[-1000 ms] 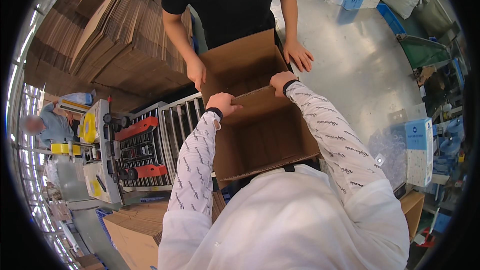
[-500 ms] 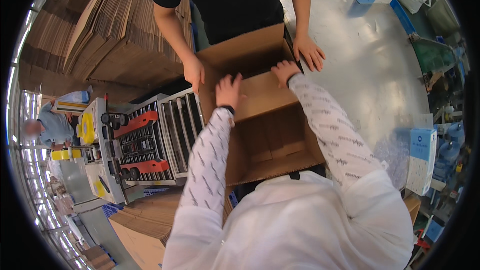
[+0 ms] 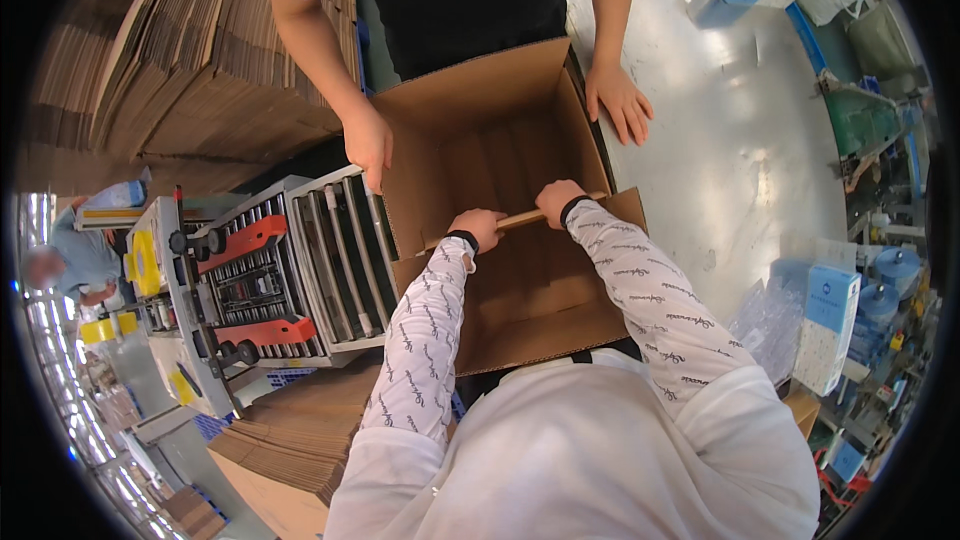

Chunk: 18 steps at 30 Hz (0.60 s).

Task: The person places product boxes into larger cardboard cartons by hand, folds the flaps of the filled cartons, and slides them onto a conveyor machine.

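Note:
In front of me is an open cardboard box (image 3: 470, 95) with its far flap raised. A cardboard panel (image 3: 520, 218) stands nearly edge-on across the middle of the opening. My left hand (image 3: 478, 228) is closed on the panel's top edge, left of centre. My right hand (image 3: 560, 200) grips the same edge farther right. Whether the panel is a loose sheet or a part of the box cannot be told. Facing me, a person in a black shirt rests one hand (image 3: 369, 145) at the box's left rim and the other hand (image 3: 618, 100) flat on the metal table.
A roller conveyor (image 3: 345, 250) adjoins the box on the left. Stacks of flat cardboard (image 3: 200, 70) rise beyond it, with another stack (image 3: 290, 440) nearer me. The metal table (image 3: 720, 160) lies to the right, bearing blue-and-white boxes (image 3: 828, 325) and clear plastic wrap (image 3: 762, 320).
The cardboard panel has turned from a tilted, broad face to nearly edge-on. My hands have come nearer to me and closed on its edge. The other person's hands stay in place.

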{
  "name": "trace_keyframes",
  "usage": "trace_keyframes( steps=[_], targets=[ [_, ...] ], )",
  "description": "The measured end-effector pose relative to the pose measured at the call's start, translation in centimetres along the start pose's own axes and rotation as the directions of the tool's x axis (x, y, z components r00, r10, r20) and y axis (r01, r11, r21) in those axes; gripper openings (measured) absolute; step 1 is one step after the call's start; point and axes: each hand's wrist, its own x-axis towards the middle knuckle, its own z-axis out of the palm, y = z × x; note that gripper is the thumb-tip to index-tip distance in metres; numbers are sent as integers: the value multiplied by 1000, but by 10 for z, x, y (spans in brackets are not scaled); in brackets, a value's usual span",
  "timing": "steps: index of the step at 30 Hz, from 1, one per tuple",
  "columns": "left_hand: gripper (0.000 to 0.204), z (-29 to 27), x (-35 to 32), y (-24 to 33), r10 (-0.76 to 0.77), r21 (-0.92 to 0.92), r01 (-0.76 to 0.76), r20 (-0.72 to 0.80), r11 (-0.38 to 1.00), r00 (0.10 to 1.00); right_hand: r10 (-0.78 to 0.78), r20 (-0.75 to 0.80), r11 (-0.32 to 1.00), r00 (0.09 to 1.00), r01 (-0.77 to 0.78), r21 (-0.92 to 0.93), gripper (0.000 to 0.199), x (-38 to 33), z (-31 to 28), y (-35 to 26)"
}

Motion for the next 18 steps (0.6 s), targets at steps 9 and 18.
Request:
trace_keyframes(
  steps=[9, 18],
  targets=[
    [44, -8, 2, 1, -12, -14, 13, 26, 1000, 1000, -52, 13, 999, 999, 52, 17, 23, 9, 5, 8],
    [43, -9, 8, -4, 23, -29, -22, 12, 999, 1000, -104, 67, 995, 992, 104, 4, 26, 15, 0, 14]
  ],
)
